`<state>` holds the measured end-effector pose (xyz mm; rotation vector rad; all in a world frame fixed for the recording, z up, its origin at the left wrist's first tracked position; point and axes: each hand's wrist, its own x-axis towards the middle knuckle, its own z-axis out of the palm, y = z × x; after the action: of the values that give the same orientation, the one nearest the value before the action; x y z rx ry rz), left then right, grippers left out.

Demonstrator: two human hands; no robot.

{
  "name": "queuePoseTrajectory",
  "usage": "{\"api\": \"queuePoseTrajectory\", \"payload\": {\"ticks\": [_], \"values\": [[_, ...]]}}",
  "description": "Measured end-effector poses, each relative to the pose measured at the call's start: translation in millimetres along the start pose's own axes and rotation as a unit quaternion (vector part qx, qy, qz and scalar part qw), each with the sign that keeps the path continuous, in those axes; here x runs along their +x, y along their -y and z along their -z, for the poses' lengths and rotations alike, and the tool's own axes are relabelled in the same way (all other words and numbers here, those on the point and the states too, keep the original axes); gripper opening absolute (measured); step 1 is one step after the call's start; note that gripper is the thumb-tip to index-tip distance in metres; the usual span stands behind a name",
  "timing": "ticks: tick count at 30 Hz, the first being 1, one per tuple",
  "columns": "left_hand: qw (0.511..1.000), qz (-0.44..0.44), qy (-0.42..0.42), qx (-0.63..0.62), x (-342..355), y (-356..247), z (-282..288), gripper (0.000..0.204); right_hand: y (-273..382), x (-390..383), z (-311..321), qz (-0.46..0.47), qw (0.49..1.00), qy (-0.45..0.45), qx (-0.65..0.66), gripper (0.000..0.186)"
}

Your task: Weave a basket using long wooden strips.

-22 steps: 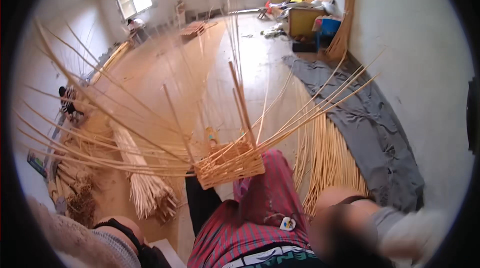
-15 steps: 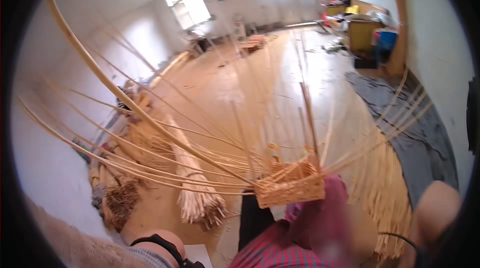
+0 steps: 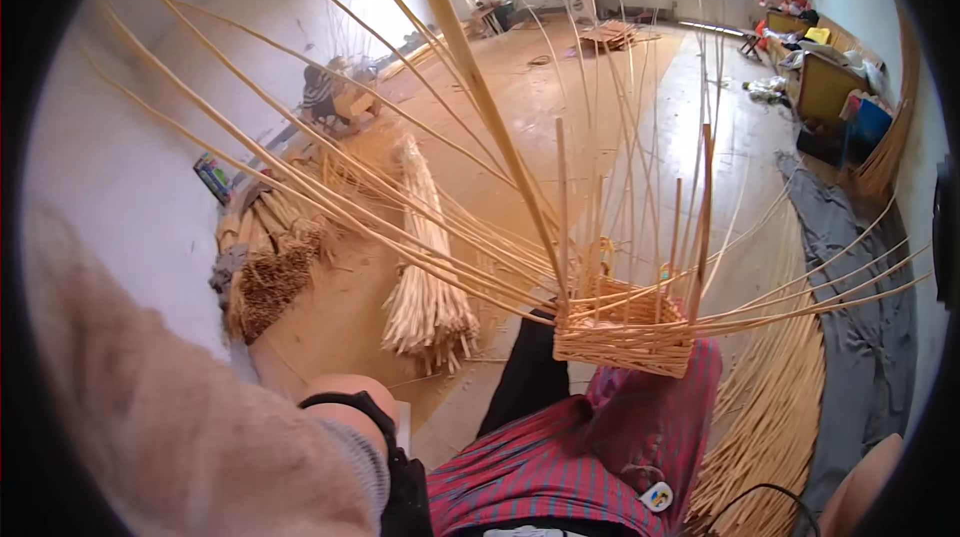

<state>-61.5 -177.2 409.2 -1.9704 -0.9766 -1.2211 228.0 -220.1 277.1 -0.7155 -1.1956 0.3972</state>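
Observation:
A half-woven wicker basket (image 3: 625,345) rests at my knees, on a red and grey striped cloth (image 3: 540,462). Long loose rods (image 3: 330,199) fan out from its rim to both sides, and several stakes stand upright. One thick rod (image 3: 490,107) slants up from its left corner. At the lower left is my left hand (image 3: 352,393), with a black strap and a grey cuff; its fingers are hidden. Of my right hand only a patch of skin (image 3: 866,489) shows at the lower right edge, apart from the basket. A small white rounded object (image 3: 657,497) lies on the cloth.
Bundled pale rods (image 3: 430,307) and darker bundles (image 3: 275,267) lie left on the floor. Loose rods (image 3: 765,427) and grey cloth (image 3: 850,337) lie right. A black cable (image 3: 785,490) loops near my right side. One person (image 3: 325,92) sits by the left wall, another (image 3: 490,5) farther back.
The whole view has swung left and downward. My left hand shows higher in the picture and the skin at the right edge lower. A blurred tan shape over the striped cloth is gone.

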Motion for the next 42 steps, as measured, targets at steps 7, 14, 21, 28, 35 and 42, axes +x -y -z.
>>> {"api": "queuePoseTrajectory", "payload": {"ticks": [7, 14, 21, 28, 35, 42], "values": [[0.912, 0.004, -0.024, -0.41, -46, 4, -81, 0.019, 5, 3, 38, 0.033, 0.999, -0.024, 0.023, 0.064], [0.602, 0.529, 0.36, -0.478, -254, 21, -237, 0.02, -151, 7, -11, -0.022, 0.731, 0.413, -0.543, 0.098], [0.544, 0.531, 0.329, -0.561, -325, 22, -303, 0.087, -272, -91, 8, -0.045, 0.683, 0.423, -0.594, 0.054], [0.624, 0.429, 0.266, -0.597, -335, 9, -276, 0.078, -236, -102, -3, -0.001, 0.699, 0.366, -0.615, 0.051], [0.618, 0.503, 0.245, -0.552, -350, -2, -276, 0.082, -267, -54, -31, -0.116, 0.953, 0.027, -0.279, 0.075], [0.753, 0.486, 0.302, -0.325, -331, -31, -237, 0.006, -323, -49, -37, -0.459, 0.874, -0.102, 0.122, 0.043]]}}
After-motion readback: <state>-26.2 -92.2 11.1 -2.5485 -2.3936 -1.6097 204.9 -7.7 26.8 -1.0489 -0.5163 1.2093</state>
